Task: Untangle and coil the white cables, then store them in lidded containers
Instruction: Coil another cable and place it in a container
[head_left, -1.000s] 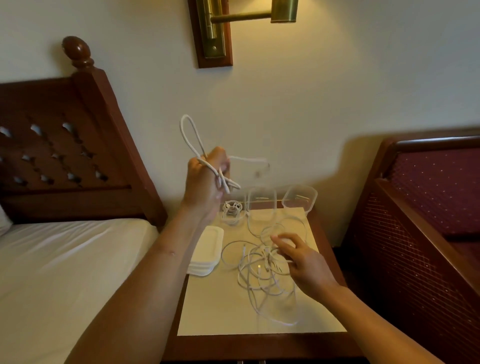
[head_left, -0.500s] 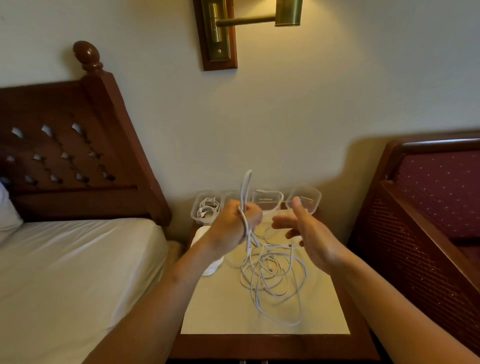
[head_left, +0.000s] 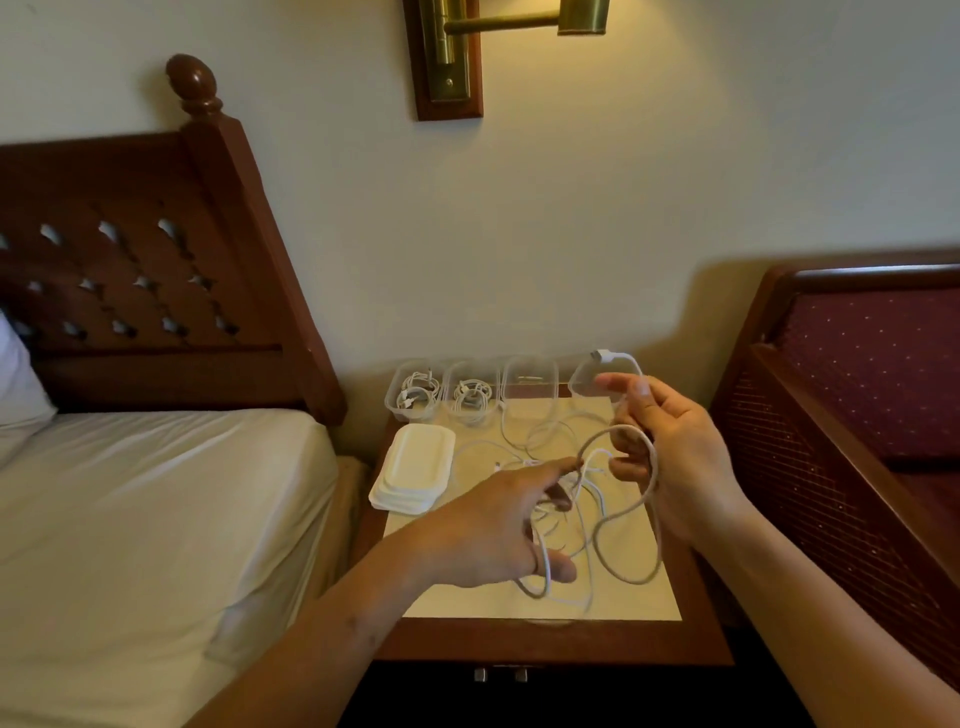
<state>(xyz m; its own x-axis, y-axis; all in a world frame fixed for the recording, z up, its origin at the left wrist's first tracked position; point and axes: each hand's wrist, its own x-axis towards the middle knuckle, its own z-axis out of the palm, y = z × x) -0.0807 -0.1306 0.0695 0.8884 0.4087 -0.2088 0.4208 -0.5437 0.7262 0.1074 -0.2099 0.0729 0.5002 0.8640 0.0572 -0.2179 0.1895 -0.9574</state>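
View from above of a bedside surface (head_left: 467, 597) beside a bed (head_left: 156, 493). The right hand (head_left: 670, 457) is raised over the surface and grips a white cable (head_left: 655, 467). Its thumb and forefinger pinch the cable just below the plug end (head_left: 601, 356), and a loop is draped round the fingers, apparently to start a coil. The rest of this cable drops into a loose tangle (head_left: 592, 499) of white cables lying on the surface. The left hand (head_left: 493, 525) reaches into the tangle with forefinger and thumb spread, probably to separate strands. Whether it actually holds a strand cannot be told. Four clear containers stand in a row at the back, by the wall. The leftmost container (head_left: 413, 389) and the second container (head_left: 470, 397) each hold a coiled cable. The third container (head_left: 530, 384) and the fourth container (head_left: 584, 382) look empty, so roughly half the job seems done. All four are uncovered, and a stack of white lids (head_left: 415, 467) waits just in front of them.
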